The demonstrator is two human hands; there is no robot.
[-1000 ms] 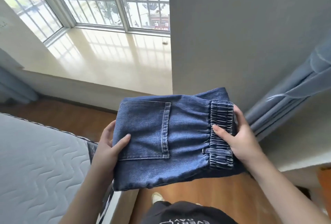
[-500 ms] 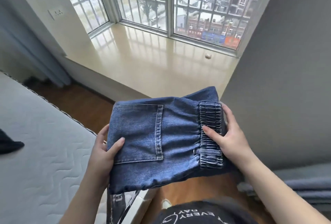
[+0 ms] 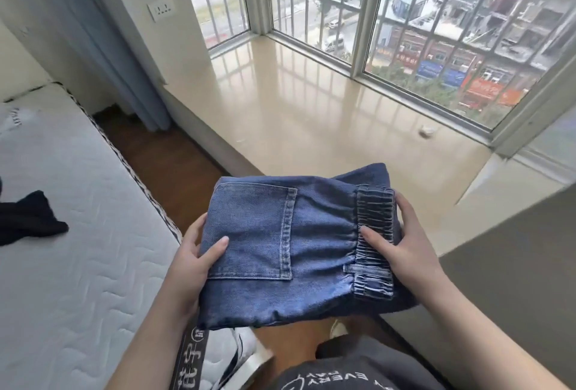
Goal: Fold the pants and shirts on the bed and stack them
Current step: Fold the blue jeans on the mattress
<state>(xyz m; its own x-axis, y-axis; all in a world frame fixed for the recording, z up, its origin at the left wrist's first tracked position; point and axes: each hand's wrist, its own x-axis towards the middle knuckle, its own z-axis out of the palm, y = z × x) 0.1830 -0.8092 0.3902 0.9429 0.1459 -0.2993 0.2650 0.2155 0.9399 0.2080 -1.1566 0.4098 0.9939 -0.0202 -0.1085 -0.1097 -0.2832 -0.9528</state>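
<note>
Folded blue denim pants (image 3: 280,240) hang in the air in front of me, back pocket up and elastic waistband to the right. My left hand (image 3: 193,262) grips their left edge, thumb on top and fingers underneath. My right hand (image 3: 402,246) holds the waistband end the same way, thumb lying across the elastic. The white quilted mattress (image 3: 78,265) of the bed lies to the left, below the pants. A dark garment (image 3: 25,218) lies crumpled on it at the far left edge of the view, partly cut off.
A glossy beige bay-window sill (image 3: 311,109) spreads ahead behind a low ledge, with barred windows beyond. A strip of wooden floor (image 3: 168,165) runs between bed and ledge. A blue curtain (image 3: 118,56) hangs at the left; a grey wall (image 3: 514,280) stands close on the right.
My view has swung left: the bed and the dark garment have come into sight and the window fills the background. Both hands keep the same hold on the folded pants.
</note>
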